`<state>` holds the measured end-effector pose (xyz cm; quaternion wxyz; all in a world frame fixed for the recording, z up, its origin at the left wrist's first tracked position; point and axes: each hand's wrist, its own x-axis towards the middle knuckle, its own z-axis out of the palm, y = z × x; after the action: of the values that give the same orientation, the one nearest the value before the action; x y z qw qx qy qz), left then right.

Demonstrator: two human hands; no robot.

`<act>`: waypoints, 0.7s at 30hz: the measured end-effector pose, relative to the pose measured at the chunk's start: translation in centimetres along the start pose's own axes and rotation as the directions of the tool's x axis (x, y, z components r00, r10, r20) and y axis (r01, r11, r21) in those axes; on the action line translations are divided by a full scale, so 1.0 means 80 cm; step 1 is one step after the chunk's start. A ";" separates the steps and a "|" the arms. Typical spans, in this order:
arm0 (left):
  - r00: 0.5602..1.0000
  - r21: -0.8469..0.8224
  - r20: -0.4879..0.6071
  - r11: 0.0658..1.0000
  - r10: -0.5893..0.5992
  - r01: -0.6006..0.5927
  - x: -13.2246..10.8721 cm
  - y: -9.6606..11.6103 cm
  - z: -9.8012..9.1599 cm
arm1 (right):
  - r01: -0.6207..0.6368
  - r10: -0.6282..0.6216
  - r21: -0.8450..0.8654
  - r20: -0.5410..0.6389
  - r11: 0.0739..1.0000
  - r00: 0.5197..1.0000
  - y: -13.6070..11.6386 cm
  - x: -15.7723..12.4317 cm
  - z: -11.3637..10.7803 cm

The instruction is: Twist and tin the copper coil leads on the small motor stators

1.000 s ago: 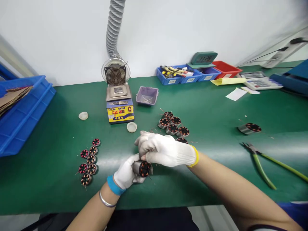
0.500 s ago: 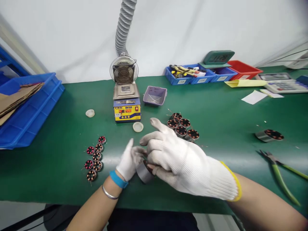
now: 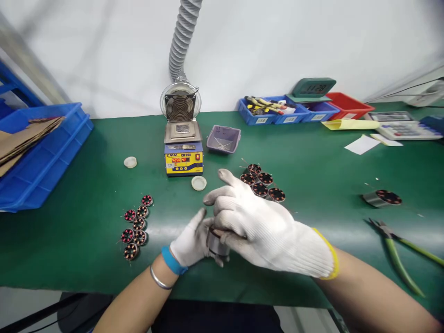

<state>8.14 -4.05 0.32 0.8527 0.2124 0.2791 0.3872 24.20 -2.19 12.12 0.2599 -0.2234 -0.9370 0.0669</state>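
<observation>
A metal motor stator (image 3: pixel 218 246) is held between my gloved hands near the front edge of the table. My left hand (image 3: pixel 196 238) is wrapped round its left side and underside. My right hand (image 3: pixel 256 222) pinches at its top with thumb and fingers, its index finger raised; the pinched spot is hidden. Several larger stators (image 3: pixel 260 189) stand just beyond my right hand. Several small stators (image 3: pixel 139 224) with red or copper windings are grouped at the left. One more stator (image 3: pixel 381 198) lies at the right.
Green-handled pliers (image 3: pixel 397 254) lie at the right. Behind are a yellow-and-blue solder pot (image 3: pixel 183 159), a purple tray (image 3: pixel 224 139), a white lid (image 3: pixel 199 183) and blue bins (image 3: pixel 262 118). A large blue crate (image 3: pixel 45 157) stands left.
My left hand has turned and shifted slightly right, its fingers now under the stator. The held stator has moved a little right and up and stands more upright. My right hand has barely moved.
</observation>
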 end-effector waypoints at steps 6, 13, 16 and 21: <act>0.976 0.203 0.029 0.955 0.216 -0.217 -0.015 0.002 0.013 | -0.122 0.204 0.334 -0.221 0.935 0.954 0.023 -0.024 -0.003; 0.781 0.276 -0.331 0.846 0.529 -0.456 -0.008 -0.009 0.026 | -0.375 0.555 0.426 -0.467 0.823 0.689 0.009 -0.070 0.075; 0.763 0.405 -0.300 0.801 0.572 -0.441 -0.015 -0.022 0.027 | -0.521 0.614 0.343 -0.274 0.781 0.740 -0.011 -0.076 0.125; 0.825 0.529 0.026 0.693 0.565 -0.491 -0.029 -0.030 0.024 | -0.665 0.855 0.619 -0.019 0.416 0.518 0.000 -0.065 0.138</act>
<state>9.42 -7.60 1.05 0.5950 0.4752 0.3574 0.5408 22.49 -4.64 0.28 0.4044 -0.5545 -0.6069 0.4008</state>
